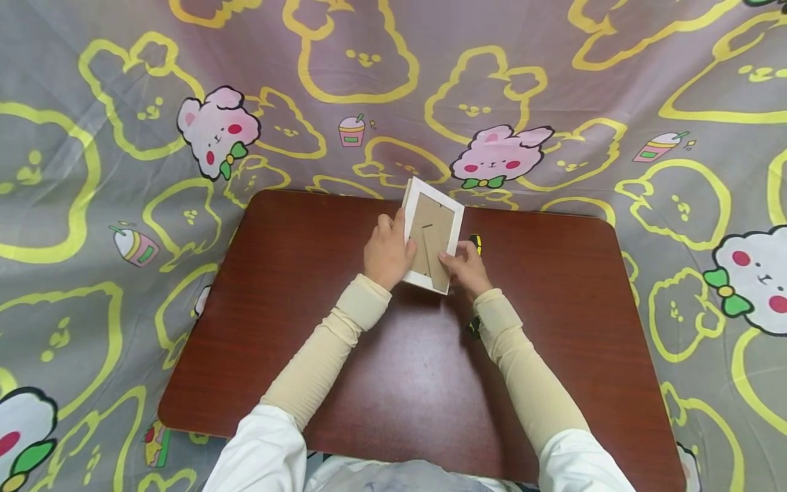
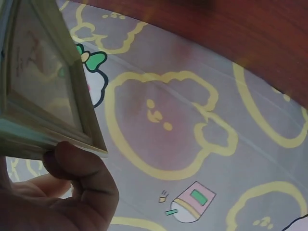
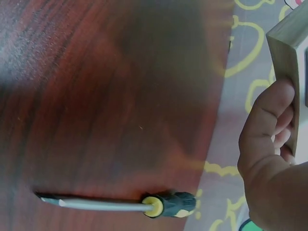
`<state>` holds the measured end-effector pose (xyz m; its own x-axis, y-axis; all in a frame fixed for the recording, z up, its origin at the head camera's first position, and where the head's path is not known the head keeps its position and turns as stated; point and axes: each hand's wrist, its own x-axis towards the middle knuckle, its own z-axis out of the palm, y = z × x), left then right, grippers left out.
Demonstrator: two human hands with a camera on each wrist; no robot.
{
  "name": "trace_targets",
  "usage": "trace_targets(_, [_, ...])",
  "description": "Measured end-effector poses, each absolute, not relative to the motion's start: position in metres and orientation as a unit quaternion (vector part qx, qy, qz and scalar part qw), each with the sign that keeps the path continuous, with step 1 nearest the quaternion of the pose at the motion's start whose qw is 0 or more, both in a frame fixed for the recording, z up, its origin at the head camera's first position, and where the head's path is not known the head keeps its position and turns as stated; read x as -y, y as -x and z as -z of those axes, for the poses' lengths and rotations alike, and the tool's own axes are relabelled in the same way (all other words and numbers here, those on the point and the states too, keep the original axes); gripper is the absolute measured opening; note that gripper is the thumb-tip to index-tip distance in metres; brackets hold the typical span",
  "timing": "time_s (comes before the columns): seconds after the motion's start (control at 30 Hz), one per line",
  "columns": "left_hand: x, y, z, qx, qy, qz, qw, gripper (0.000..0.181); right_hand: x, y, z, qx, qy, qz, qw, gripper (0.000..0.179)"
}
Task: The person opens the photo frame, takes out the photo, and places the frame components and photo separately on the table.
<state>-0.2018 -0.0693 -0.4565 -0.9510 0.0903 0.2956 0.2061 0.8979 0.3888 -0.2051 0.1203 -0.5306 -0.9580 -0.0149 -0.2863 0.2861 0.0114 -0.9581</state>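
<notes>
Both hands hold a small white-rimmed picture frame (image 1: pixel 435 229) above the table, its brown backing board and stand flap turned toward me. My left hand (image 1: pixel 389 253) grips its left edge, and my right hand (image 1: pixel 468 268) pinches the lower right edge with the thumb on the backing. From the left wrist view, the frame's glazed front (image 2: pixel 45 72) shows on the far side, with the left fingers curled at its rim. A screwdriver (image 3: pixel 159 205) with a black and yellow handle lies on the table by my right hand, partly hidden behind it in the head view.
The dark red-brown wooden table (image 1: pixel 295 273) has rounded corners. A grey curtain (image 1: pixel 381 41) printed with yellow outlines and cartoon rabbits hangs behind and at both sides. Close to the right wrist, a small dark object (image 1: pixel 473 326) shows partly.
</notes>
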Motion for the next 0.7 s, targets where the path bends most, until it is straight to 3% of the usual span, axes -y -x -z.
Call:
trace_targets(0.4, [0.075,0.209,0.470,0.961,0.052,0.251,0.104,0.064,-0.128,0.205,0.521,-0.763,-0.070,0.642,0.027,0.049])
trace_targets(0.7, [0.081,0.212,0.482,0.951,0.024,0.306,0.042,0.066,-0.130,0.204,0.516,-0.796,-0.062,0.602,0.012,0.055])
